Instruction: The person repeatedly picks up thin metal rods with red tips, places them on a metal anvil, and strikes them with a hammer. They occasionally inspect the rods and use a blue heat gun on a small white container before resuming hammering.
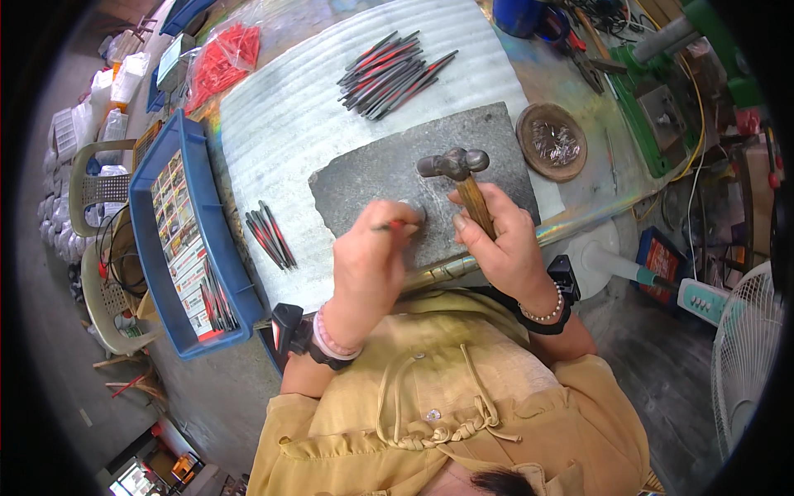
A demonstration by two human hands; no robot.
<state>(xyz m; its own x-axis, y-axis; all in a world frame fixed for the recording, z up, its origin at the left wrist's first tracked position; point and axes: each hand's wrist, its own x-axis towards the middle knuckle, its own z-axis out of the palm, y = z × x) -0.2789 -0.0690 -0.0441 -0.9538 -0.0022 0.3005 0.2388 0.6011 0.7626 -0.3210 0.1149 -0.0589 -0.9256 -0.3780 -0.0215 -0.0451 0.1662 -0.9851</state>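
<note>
My right hand point(509, 248) is closed round the wooden handle of a ball-peen hammer point(454, 164), whose steel head is over a grey stone slab point(364, 174). At the slab's near edge, my left hand point(364, 248) is closed with a slim black-and-red rod point(389, 226) between its fingers; most of the rod is hidden, and the fingertips are slightly blurred. Beyond the slab lies a pile of similar black-and-red rods point(389, 76). A smaller group of rods point(270, 236) rests left of my left hand, on the white foam sheet point(273, 124).
Right of the slab stands a round brown dish point(529, 136) of small shiny metal pieces. A blue tray point(248, 318) with several rods is at the left. Behind it lies a bag of red parts point(225, 62). A green machine point(637, 107) and a fan point(748, 347) flank the right side.
</note>
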